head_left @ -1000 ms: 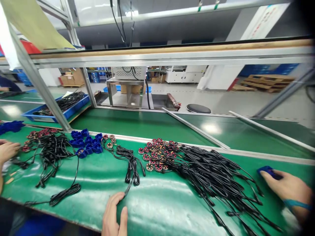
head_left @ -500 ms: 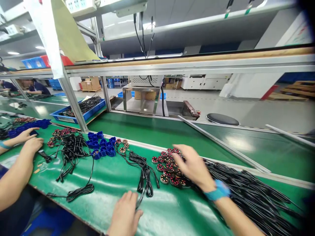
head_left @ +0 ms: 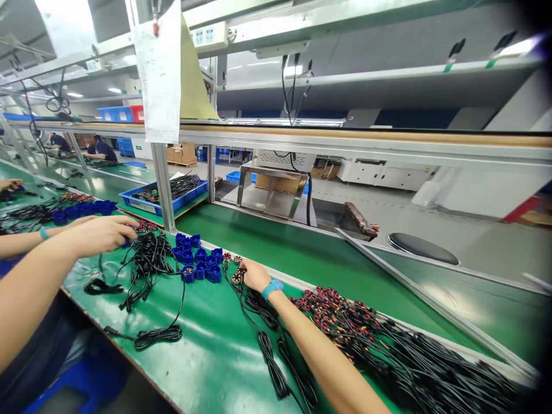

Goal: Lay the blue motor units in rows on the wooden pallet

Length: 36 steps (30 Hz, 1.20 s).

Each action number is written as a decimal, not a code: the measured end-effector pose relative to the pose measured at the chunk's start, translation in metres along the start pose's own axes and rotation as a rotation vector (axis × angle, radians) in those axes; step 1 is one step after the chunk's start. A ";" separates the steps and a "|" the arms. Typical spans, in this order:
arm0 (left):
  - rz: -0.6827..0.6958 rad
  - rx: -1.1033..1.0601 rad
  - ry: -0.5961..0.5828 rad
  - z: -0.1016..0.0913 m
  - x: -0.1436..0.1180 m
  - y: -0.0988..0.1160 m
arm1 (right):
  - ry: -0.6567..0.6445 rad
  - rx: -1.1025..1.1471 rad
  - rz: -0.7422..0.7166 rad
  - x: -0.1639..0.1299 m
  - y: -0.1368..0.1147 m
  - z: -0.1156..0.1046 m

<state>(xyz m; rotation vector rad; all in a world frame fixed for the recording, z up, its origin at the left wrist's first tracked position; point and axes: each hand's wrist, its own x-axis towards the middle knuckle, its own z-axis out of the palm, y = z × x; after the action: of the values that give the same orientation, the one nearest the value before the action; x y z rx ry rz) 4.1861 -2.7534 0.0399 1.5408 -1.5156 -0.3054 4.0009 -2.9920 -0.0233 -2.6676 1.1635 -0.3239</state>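
Note:
My right hand point(head_left: 257, 277), with a blue band at the wrist, reaches over the bench. Its fingers close on a small round motor stator point(head_left: 242, 270) with copper windings; the fingertips are partly hidden. Other stators point(head_left: 236, 279) lie beside the fingers. Folded black cables point(head_left: 271, 363) lie below my wrist and forearm. Left of the hand is a group of blue plastic housings point(head_left: 200, 270), one of which has a stator point(head_left: 187, 270) inside. My left hand is out of view.
A large pile of stators point(head_left: 332, 310) with black cables stretches along the right. At left, a co-worker's hands point(head_left: 110, 233) work over another cable heap point(head_left: 149, 253). A blue tray point(head_left: 172, 201) of cables stands behind a metal post point(head_left: 163, 190). A rail point(head_left: 414, 287) crosses the far bench.
My right hand has left the right-hand stator pile and moved left to the stators beside the blue housings. My left hand has left the view. The camera view has swung left.

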 end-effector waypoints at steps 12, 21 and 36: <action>-0.216 -0.470 -0.559 -0.030 0.048 -0.085 | 0.095 -0.047 -0.044 0.016 -0.030 0.011; -0.021 -0.057 -0.031 -0.122 0.073 -0.037 | 0.052 -0.055 0.043 0.062 -0.044 0.027; -0.086 0.313 0.345 0.124 -0.027 0.000 | 0.605 0.356 -0.084 -0.027 -0.033 -0.050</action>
<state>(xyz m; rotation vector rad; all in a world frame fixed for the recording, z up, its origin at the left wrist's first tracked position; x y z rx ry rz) 4.0904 -2.7821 -0.0383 1.7986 -1.2662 0.1541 3.9913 -2.9556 0.0302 -2.3596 1.0011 -1.2874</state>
